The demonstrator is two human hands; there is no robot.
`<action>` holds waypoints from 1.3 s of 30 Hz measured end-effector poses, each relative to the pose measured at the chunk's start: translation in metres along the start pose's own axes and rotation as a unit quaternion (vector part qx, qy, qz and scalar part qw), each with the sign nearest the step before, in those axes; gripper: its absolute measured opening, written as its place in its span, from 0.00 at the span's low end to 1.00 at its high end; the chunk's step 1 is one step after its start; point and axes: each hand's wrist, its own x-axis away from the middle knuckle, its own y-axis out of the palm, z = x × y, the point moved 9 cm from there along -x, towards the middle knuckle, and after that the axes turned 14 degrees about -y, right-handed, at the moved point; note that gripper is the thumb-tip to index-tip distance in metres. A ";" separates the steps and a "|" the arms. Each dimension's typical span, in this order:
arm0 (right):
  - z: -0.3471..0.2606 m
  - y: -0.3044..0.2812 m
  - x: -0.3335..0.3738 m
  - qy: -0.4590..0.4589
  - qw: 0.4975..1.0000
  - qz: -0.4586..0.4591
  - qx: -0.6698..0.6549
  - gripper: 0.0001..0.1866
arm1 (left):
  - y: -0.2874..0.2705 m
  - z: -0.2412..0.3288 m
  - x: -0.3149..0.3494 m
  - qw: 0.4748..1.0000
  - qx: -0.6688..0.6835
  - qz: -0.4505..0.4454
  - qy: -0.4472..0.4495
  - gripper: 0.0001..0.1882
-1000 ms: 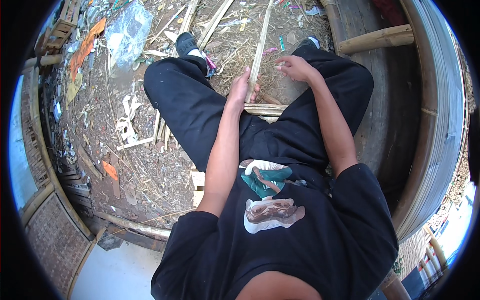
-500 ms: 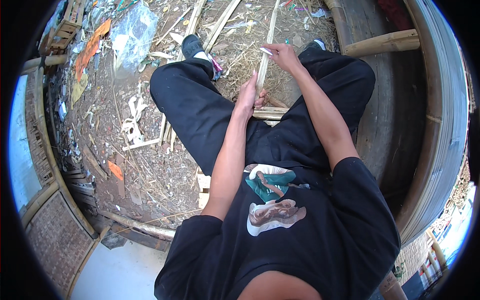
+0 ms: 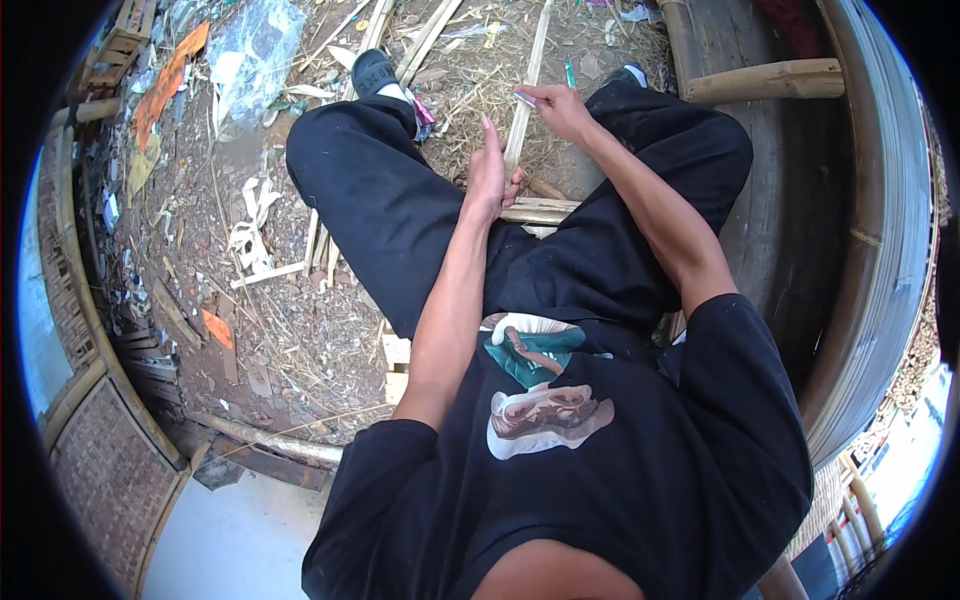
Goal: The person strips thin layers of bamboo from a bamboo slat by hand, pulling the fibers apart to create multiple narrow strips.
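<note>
A long pale bamboo strip [image 3: 531,75] runs away from my lap over the ground between my legs. My left hand [image 3: 488,182] is closed round its near end, fingers curled beneath and thumb raised along the side. Farther up the strip, my right hand [image 3: 562,110] is closed with its index finger pointing left. From its fingers a small pale, knife-like tool [image 3: 525,98] sticks out against the strip; its handle is hidden in the hand.
Below my left hand lies a short wooden piece [image 3: 540,212] between my thighs. Other bamboo strips [image 3: 425,42], straw, clear plastic [image 3: 255,60] and orange scraps [image 3: 172,80] litter the ground. A bamboo pole [image 3: 765,82] and a dark wooden bench [image 3: 765,220] stand at the right.
My right hand has shifted slightly up and left with the small tool. My left thumb has lifted away from the strip. The whole view has tilted a little.
</note>
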 end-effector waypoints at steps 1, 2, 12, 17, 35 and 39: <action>0.002 0.005 0.003 0.021 0.999 -0.024 -0.016 0.20 | -0.001 0.000 0.000 1.000 0.002 0.003 0.000 0.48; 0.005 0.010 0.006 0.042 0.997 -0.048 -0.031 0.20 | -0.001 -0.001 0.000 1.000 0.003 0.004 -0.001 0.48; -0.008 0.010 0.019 0.082 0.992 -0.042 -0.091 0.20 | -0.007 0.000 -0.003 0.999 -0.011 0.038 0.006 0.48; -0.024 0.004 0.009 0.086 0.992 -0.055 -0.072 0.16 | -0.012 -0.001 -0.011 0.999 -0.021 0.040 0.004 0.49; -0.044 -0.009 -0.001 -0.038 0.997 0.047 0.056 0.07 | -0.002 -0.022 -0.023 0.996 0.040 -0.035 -0.075 0.33; -0.072 -0.008 0.009 -0.024 1.000 0.003 0.001 0.07 | -0.007 -0.027 -0.028 0.992 0.075 -0.054 -0.091 0.37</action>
